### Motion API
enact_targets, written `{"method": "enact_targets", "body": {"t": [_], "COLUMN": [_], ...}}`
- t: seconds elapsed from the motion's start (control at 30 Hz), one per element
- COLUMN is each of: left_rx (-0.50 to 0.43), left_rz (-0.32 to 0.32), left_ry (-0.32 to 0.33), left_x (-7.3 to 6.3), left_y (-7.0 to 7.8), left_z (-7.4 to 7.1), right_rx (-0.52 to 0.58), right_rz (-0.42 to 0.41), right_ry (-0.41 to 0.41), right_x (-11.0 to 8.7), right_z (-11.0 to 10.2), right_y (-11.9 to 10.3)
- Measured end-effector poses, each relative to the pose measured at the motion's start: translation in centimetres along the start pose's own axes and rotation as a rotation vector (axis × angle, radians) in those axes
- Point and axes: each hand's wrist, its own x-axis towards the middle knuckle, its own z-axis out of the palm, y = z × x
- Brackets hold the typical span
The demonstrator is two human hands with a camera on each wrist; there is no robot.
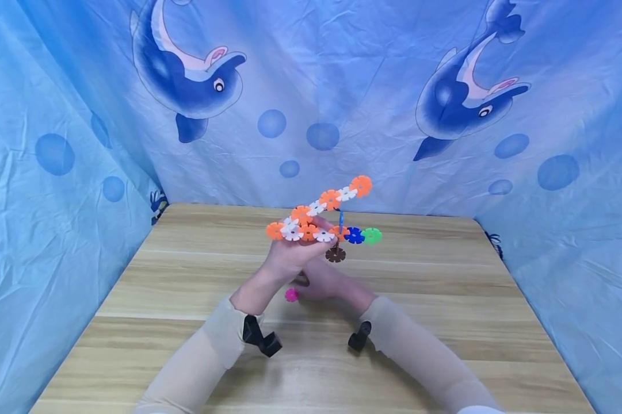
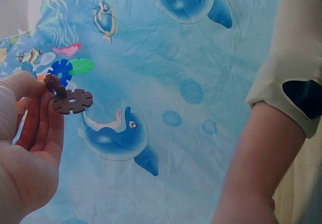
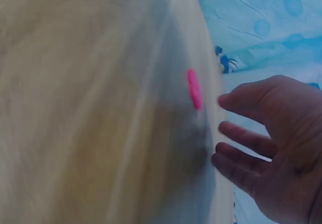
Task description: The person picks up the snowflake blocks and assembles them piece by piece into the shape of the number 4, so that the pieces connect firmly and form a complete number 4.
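My left hand [image 1: 288, 257] grips a figure joined from notched plastic snowflake discs. Orange and white discs [image 1: 308, 232] form two slanting rows that meet at the left end. At the figure's right side are a dark blue disc [image 1: 354, 235] and a green disc [image 1: 371, 236]. Brown discs [image 2: 73, 101] stand out beside the left thumb and fingertips. Below the left hand, my right hand [image 3: 274, 143] reaches across with its fingers spread and nothing between them. A pink snowflake disc [image 3: 194, 89] lies on the table just off those fingertips.
The wooden table [image 1: 419, 276] ends at a blue curtain [image 1: 311, 86] with printed dolphins, which also hangs along both sides. Each wrist wears a black camera mount [image 1: 261, 338] over a pale sleeve [image 1: 197, 356]. The forearms come close together near the table's middle.
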Motion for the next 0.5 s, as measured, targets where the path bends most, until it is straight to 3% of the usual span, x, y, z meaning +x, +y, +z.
{"method": "enact_targets", "body": {"t": [0.17,0.5], "left_rx": [0.01,0.003], "left_rz": [0.007,0.023], "left_ry": [-0.005,-0.02], "left_x": [0.0,0.0], "left_y": [0.0,-0.1], "left_z": [0.2,0.3], "right_rx": [-0.125,-0.148], "right_rz": [0.032,-0.014], "right_ry": [-0.033,-0.025], "right_x": [0.2,-0.1], "right_z": [1.0,1.5], "right_y": [-0.5,-0.6]}}
